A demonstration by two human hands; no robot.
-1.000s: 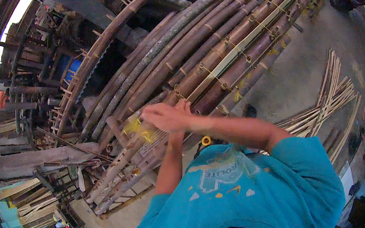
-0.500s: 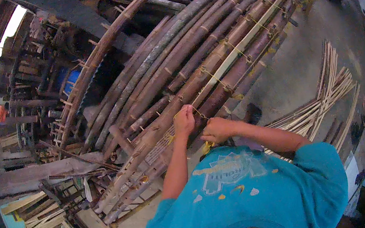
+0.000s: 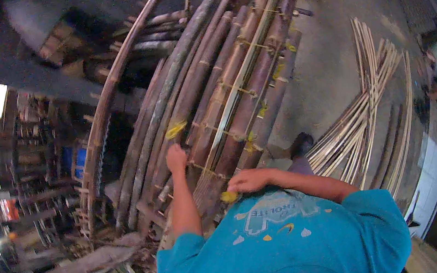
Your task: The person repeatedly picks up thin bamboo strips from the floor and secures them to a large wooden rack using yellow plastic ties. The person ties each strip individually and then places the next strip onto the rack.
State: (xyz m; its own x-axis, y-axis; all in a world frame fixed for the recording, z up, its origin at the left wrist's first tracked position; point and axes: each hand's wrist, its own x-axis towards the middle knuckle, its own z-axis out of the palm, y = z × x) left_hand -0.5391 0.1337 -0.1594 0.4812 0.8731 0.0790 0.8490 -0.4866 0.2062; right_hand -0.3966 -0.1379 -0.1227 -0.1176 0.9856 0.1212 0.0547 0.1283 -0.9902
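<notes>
My left hand is raised in a fist over the bamboo poles at the middle. A loose bunch of yellow cord sticks out of its top. My right hand is closed close to my chest, with a second yellow tuft beside its fingers. A thin strand runs from the right fingers to the thick brown pole. Lashed along the poles is a pale split strip, crossed at intervals by yellow cord ties.
Several long bamboo poles lie alongside to the left, and a curved pole with pegs stands beyond them. Thin pale strips are heaped on the floor at right. A dark foot is near the poles.
My left hand has lifted away from the tie toward the left, and a yellow bunch now shows above it. The right hand stays near my chest. The whole view has turned.
</notes>
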